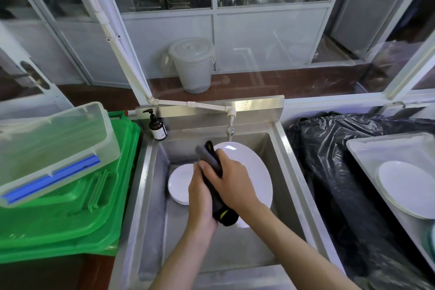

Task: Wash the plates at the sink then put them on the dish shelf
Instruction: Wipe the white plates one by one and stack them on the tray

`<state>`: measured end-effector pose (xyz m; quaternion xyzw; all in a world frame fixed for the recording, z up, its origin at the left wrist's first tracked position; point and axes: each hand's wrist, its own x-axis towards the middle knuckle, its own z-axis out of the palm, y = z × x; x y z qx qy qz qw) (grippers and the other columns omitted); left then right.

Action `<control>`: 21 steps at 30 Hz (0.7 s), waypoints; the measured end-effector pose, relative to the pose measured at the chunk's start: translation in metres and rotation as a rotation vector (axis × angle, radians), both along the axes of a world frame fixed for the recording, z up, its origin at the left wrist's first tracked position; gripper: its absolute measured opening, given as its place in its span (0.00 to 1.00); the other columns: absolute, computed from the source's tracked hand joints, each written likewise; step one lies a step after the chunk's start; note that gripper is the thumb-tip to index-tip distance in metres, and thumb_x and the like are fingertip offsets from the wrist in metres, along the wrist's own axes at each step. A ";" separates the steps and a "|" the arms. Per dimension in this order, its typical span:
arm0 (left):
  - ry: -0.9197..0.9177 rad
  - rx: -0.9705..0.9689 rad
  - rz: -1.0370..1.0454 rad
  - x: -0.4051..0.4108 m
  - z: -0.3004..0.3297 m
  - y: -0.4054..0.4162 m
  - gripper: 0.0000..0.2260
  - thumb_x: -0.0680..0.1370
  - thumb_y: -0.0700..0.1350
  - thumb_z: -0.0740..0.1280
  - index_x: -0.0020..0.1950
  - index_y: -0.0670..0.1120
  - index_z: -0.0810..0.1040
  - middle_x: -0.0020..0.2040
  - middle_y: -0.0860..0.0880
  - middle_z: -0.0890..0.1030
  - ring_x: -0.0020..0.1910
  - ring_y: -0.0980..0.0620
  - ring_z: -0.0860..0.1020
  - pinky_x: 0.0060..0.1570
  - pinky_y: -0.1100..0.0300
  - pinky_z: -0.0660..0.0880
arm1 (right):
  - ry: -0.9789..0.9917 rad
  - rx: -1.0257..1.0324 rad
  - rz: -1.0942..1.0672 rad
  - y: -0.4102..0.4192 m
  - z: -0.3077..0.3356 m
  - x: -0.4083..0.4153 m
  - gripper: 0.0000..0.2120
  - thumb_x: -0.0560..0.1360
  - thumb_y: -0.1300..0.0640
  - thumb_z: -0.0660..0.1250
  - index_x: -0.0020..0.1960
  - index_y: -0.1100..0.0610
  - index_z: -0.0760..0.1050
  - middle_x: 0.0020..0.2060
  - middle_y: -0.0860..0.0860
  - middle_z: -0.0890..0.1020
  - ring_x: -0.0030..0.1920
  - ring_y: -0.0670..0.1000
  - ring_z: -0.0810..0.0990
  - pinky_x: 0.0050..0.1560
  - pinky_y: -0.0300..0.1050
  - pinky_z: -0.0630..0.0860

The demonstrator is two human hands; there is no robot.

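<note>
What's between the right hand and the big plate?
Head view: a dark cloth lies under the right hand, against the large white plate; the left hand grips it too.

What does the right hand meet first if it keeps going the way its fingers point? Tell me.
The dark cloth it already grips; past that, probably the left hand, whose fingers also clasp the cloth. Depth between them is unclear.

plate (254, 172) under my hands: plain white, no pattern. second plate (180, 183) lying in the sink: white. sink (150, 195): dull silver steel. cloth (215, 172) i'm holding: dark grey to black, with a yellow-green mark near its lower end. soap bottle (157, 126): brown, black pump, white label. crates (70, 219) on my left: bright green. box (54, 148) on top of them: clear, with a blue strip. bag (329, 172) on my right: glossy black. tray (367, 155): pale grey, holding a white plate (409, 188). bucket (191, 66) behind the glass: translucent grey-white.
</note>
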<state>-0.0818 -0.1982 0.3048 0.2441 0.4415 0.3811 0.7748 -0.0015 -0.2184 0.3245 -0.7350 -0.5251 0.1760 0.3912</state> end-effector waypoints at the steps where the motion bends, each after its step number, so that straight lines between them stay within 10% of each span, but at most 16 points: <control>1: 0.057 0.047 0.010 0.001 0.005 -0.003 0.20 0.81 0.64 0.63 0.64 0.55 0.84 0.62 0.47 0.85 0.63 0.47 0.83 0.68 0.39 0.75 | -0.025 0.000 -0.048 0.006 0.001 0.005 0.17 0.81 0.39 0.62 0.44 0.52 0.65 0.33 0.48 0.77 0.35 0.53 0.77 0.40 0.54 0.76; 21: 0.280 0.133 0.250 -0.020 0.019 0.029 0.19 0.77 0.67 0.64 0.54 0.55 0.84 0.56 0.49 0.86 0.58 0.44 0.84 0.62 0.38 0.79 | -0.086 -0.133 0.012 -0.026 -0.031 0.013 0.12 0.79 0.44 0.64 0.46 0.49 0.64 0.36 0.47 0.78 0.36 0.54 0.74 0.37 0.52 0.72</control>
